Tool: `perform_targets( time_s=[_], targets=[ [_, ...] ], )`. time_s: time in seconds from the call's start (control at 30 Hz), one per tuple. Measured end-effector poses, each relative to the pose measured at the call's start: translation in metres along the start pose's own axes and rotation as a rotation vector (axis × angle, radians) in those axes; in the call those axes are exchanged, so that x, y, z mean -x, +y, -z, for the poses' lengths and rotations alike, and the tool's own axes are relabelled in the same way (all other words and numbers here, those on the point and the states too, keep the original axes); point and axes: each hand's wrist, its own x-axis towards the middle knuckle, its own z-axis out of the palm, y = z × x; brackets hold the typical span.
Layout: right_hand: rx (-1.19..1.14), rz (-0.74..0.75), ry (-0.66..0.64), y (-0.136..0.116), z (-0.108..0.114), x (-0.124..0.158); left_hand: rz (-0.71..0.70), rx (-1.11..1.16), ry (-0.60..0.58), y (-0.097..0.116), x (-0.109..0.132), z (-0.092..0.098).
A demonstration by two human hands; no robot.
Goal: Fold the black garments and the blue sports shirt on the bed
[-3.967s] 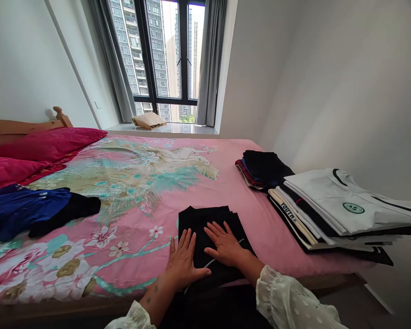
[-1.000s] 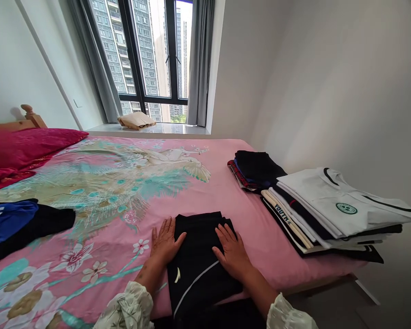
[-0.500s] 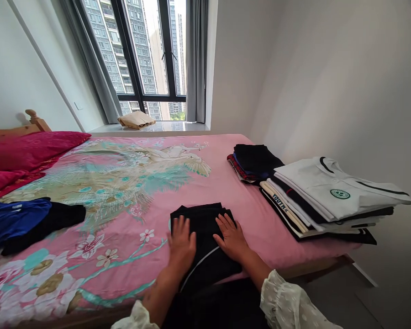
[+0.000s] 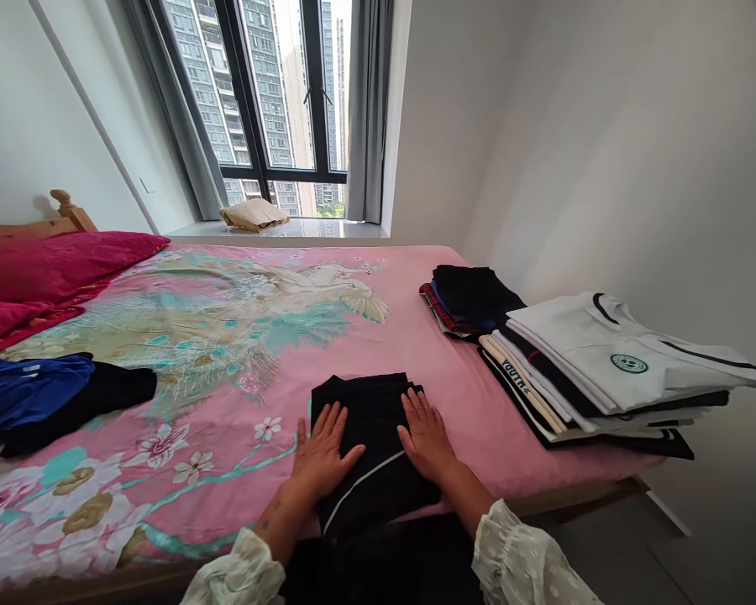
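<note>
A folded black garment [image 4: 375, 428] with a thin white curved stripe lies on the bed's near edge in front of me. My left hand [image 4: 325, 451] rests flat on its left side, fingers stretched and thumb pointing inward. On the right side of the cloth, my right hand [image 4: 427, 437] lies palm down with its fingers extended. Both hands press on the fabric without gripping it. What exact kind of garment it is, I cannot tell.
To the right stand a stack of folded shirts [image 4: 655, 357], white on top, and a smaller pile with black clothing [image 4: 475, 294] behind it. Blue and black clothes [image 4: 44, 391] lie loose at left. Red pillows [image 4: 69, 269] and a floral pink bedsheet [image 4: 409, 336] are farther back.
My left hand has shifted slightly left and settled flat on the garment's left edge. The right hand stays almost in place, and the view has tilted a little.
</note>
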Motion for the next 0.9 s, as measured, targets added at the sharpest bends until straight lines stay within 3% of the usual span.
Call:
perform_targets(
  time_s=[0.1,0.23,0.37,0.5,0.67,0.8,0.9],
  targets=[
    [-0.024,-0.005,-0.011,-0.001,0.001,0.001,0.117,-0.037,0.008,-0.031,0.011,0.004],
    [-0.109,0.0,0.102,0.005,-0.004,0.002,0.187,0.008,0.113,-0.042,0.02,0.004],
    [-0.317,-0.024,0.303,0.015,-0.012,0.0,0.272,0.236,0.215,-0.029,0.037,0.002],
    [-0.569,-0.064,0.422,0.024,-0.014,0.0,0.35,0.668,0.333,-0.004,0.08,-0.005],
    [-0.661,-0.101,0.489,0.028,-0.01,0.005,0.67,1.236,0.32,0.021,0.131,-0.018],
    [-0.7,-0.117,0.531,0.023,0.0,0.014,0.817,1.382,0.249,0.028,0.134,-0.02],
    [-0.667,-0.035,0.554,0.007,0.011,0.037,0.852,1.414,0.213,0.028,0.123,-0.018]
  ],
)
